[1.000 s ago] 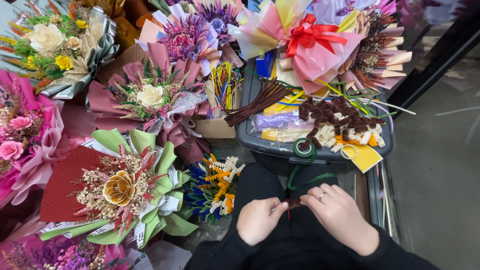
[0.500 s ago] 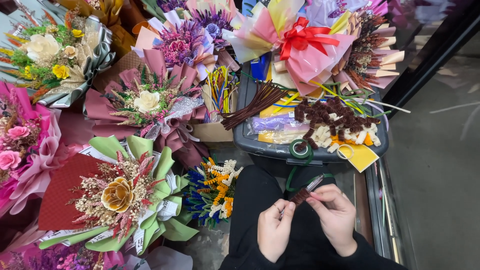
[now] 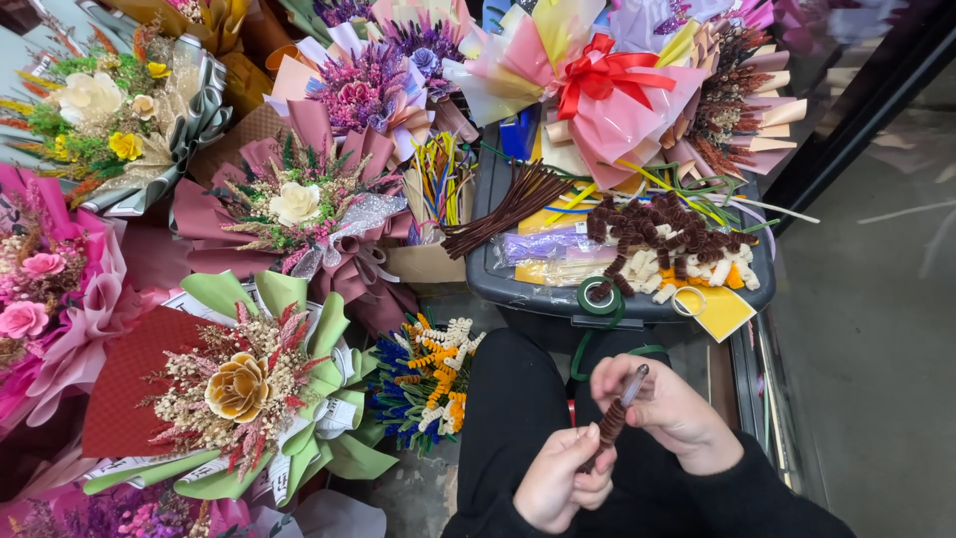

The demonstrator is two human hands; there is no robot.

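While both hands (image 3: 617,438) clench a brown coiled pipe cleaner (image 3: 609,423), grey bin (image 3: 518,289) and bouquets (image 3: 259,384) close ahead

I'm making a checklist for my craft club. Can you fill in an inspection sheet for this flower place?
Surface: grey bin lid used as a tray, piled with supplies.
Job's things: brown fuzzy wire coiled round a thin rod.
Clutter: brown coils, green tape roll, brown wire bundle, yellow card.
Grippers: left hand grips the coil's lower end; right hand holds the rod.
Cables: nothing seen.
Surroundings: wrapped bouquets crowd the left and top; bare floor on the right.
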